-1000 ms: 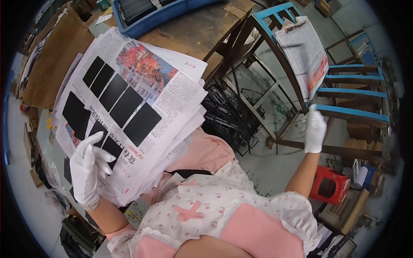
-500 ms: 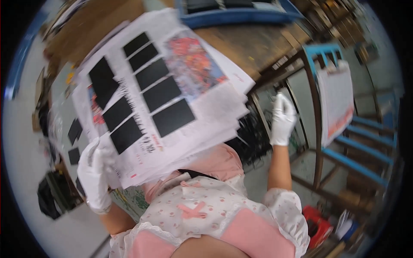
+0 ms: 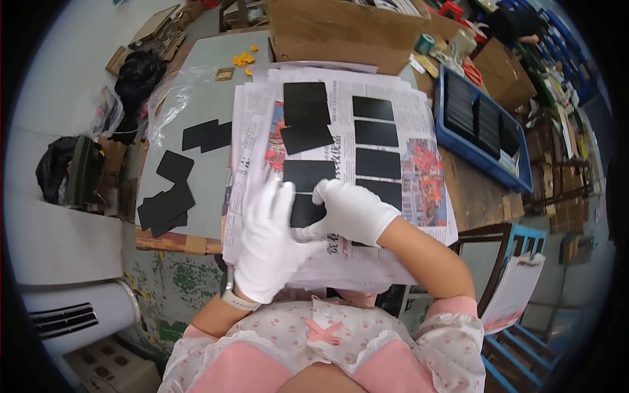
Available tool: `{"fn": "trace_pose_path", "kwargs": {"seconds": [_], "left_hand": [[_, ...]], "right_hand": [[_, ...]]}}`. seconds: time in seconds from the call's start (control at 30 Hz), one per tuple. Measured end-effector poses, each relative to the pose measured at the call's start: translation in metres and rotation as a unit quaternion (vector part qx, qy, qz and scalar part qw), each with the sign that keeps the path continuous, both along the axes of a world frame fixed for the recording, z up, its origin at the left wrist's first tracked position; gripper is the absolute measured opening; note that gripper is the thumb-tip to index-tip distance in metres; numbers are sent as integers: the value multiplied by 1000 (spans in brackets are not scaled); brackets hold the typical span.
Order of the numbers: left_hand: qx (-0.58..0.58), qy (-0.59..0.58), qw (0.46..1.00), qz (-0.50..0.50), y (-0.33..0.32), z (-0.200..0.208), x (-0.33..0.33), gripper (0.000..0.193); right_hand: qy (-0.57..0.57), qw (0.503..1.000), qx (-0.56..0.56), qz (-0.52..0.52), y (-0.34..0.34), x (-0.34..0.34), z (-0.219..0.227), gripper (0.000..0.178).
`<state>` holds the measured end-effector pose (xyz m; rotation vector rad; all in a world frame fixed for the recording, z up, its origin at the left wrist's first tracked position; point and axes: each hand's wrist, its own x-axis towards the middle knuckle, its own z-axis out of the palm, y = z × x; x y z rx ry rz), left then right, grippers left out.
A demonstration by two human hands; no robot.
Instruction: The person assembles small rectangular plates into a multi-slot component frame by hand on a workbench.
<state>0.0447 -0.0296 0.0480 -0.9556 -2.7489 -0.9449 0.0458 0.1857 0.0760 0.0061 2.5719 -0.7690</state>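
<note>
My left hand [image 3: 267, 239], in a white glove, has its fingers stretched out along the left side of a black rectangular card [image 3: 306, 211]. My right hand [image 3: 357, 213], also gloved in white, has its thumb and fingers bent around the card's right end. Beneath both hands lies a stack of newspaper sheets [image 3: 419, 118]. Two columns of black cards rest on the top sheet. On the left, a tilted card [image 3: 306, 139] overlaps a larger black piece [image 3: 304, 105]. My right hand partly covers the lower cards of the right column.
Loose black cards [image 3: 173, 203] lie on the table [image 3: 209, 170] at left, near clear plastic film [image 3: 173, 98] and yellow bits [image 3: 244, 59]. A cardboard box [image 3: 341, 33] stands behind the papers. At right are a blue tray [image 3: 485, 164] of black pieces and a blue chair [image 3: 524, 232] with a clipboard.
The view has swung toward the table. My right hand has come from the far right to the card on the newspaper. My left hand has left the stack's lower-left corner and moved over the sheet.
</note>
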Motion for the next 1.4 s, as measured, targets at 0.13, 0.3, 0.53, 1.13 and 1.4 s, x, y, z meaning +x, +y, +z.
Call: {"fn": "trace_pose_path", "kwargs": {"seconds": [0.13, 0.3, 0.53, 1.13, 1.4], "left_hand": [[-1, 19, 999, -26, 21, -17, -6, 117], [2, -2, 1000, 0, 27, -20, -14, 115], [22, 59, 998, 24, 34, -34, -16, 119], [38, 44, 998, 16, 28, -35, -11, 115], [64, 52, 996, 17, 31, -31, -16, 112]], "right_hand": [[138, 985, 97, 33, -4, -4, -2, 75], [-34, 999, 16, -10, -1, -17, -2, 63], [-46, 995, 70, -55, -7, -27, 12, 59], [61, 987, 136, -66, -15, -12, -5, 72], [-15, 996, 88, 2, -15, -19, 10, 49]]}}
